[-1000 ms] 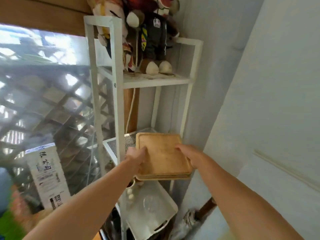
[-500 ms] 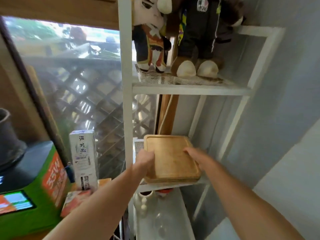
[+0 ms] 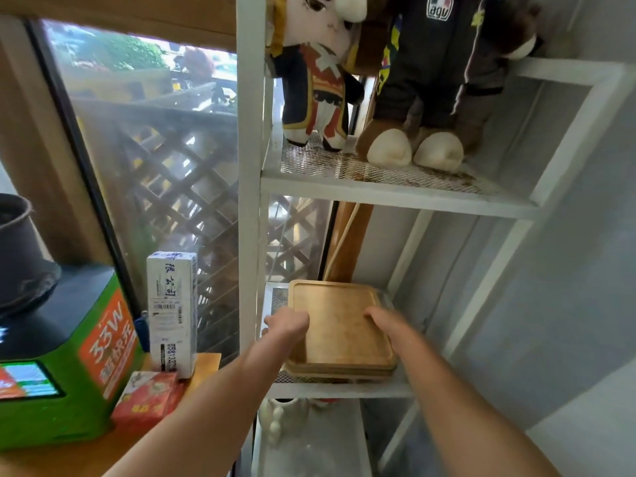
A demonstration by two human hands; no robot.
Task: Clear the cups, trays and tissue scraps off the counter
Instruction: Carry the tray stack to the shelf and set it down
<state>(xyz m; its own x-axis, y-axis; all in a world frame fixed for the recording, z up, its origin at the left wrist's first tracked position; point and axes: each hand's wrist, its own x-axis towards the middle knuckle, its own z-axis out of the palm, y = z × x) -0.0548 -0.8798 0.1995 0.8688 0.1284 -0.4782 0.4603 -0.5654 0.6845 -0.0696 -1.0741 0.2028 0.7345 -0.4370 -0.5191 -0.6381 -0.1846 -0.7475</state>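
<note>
- Since the earlier frame, both hands had slid the stacked wooden trays (image 3: 339, 330) onto the rack's mesh shelf (image 3: 344, 387), near its front edge.
- Left hand (image 3: 287, 323) and right hand (image 3: 390, 323) gripped opposite sides, fingers curled.
- Trays were square, pale, raised-rimmed.
- Plush jacket (image 3: 437, 39) read "agv"; green box (image 3: 72, 373) read "33W".

**White rack, three tiers in view**

Centre frame stands the white metal shelf rack (image 3: 248, 187). On its upper mesh tier (image 3: 378, 170), top of frame, two plush dolls (image 3: 426, 98) stand side by side. Lower centre, the middle mesh shelf (image 3: 344, 387) carries a stack of wooden trays (image 3: 339, 333), lying flat. Below, at the bottom edge, a white tier (image 3: 337, 452) holds a white ceramic piece (image 3: 275, 418), partly hidden.
</note>
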